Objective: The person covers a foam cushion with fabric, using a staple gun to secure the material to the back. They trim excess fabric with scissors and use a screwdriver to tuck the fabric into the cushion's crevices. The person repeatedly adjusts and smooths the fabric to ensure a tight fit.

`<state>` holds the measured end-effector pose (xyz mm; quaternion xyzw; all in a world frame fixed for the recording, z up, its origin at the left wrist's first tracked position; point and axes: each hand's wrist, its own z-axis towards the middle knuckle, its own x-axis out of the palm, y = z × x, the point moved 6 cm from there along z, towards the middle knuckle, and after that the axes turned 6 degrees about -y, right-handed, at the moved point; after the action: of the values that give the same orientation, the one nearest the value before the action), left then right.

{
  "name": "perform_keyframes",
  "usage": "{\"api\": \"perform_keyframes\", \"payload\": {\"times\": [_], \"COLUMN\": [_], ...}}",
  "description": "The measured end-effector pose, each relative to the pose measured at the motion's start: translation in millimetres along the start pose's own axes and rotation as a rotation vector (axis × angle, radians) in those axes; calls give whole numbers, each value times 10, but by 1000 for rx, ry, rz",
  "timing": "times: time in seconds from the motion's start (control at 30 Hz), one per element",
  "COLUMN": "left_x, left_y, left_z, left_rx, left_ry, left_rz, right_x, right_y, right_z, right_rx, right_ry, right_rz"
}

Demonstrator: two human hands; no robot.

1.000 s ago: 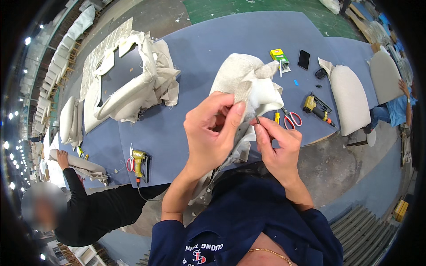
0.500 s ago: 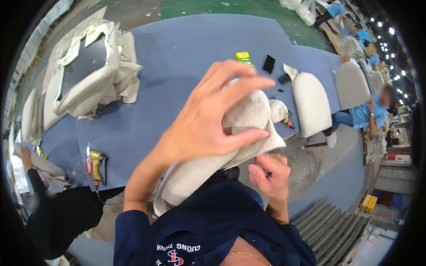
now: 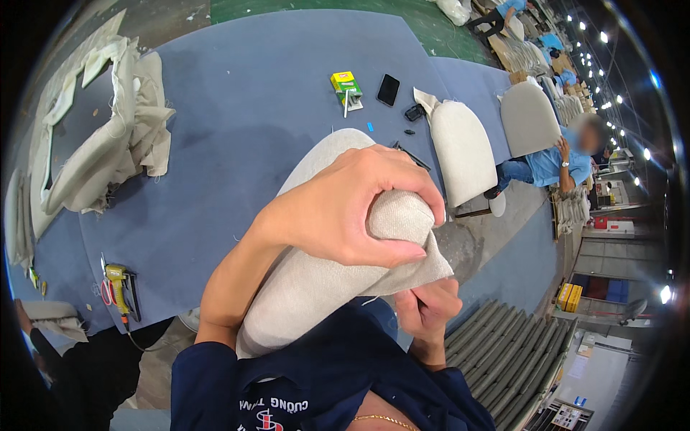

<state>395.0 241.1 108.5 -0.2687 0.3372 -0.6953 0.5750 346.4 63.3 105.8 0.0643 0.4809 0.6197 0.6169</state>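
Head view: the left hand (image 3: pixel 348 205) curves around the rounded end of a beige cushion (image 3: pixel 313 291), clasping it between thumb and fingers. The right hand (image 3: pixel 431 305) curls at a loose fabric flap (image 3: pixel 422 269); whether it pinches the edge, I cannot tell. The cushion slants between the dark shirt (image 3: pixel 338 359) and the blue-grey tabletop (image 3: pixel 223 108).

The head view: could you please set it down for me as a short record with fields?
Left hand: curled around the rounded end of the padded piece
Right hand: closed, at the lower edge of the fabric flap; its grip is unclear
Padded piece: cream, fabric-covered, tilted
Fabric flap: loose, below the rounded end
Table: blue-grey
Table, far side: yellow-green box, black phone to its right
Table, left: yellow staple gun beside red-handled scissors
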Motion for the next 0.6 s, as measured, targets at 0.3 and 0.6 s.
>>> {"api": "perform_keyframes", "payload": {"times": [0.3,0.6], "left_x": [-16,-12], "left_y": [-15,-125], "left_z": [-27,66], "left_rx": [-68,23], "left_ry": [-62,207], "left_rz": [-3,-266], "right_x": [59,88], "right_y": [110,217], "right_z": [-51,-24], "right_rx": [347,-2], "right_ry": [-118,49], "right_rz": [0,196]}}
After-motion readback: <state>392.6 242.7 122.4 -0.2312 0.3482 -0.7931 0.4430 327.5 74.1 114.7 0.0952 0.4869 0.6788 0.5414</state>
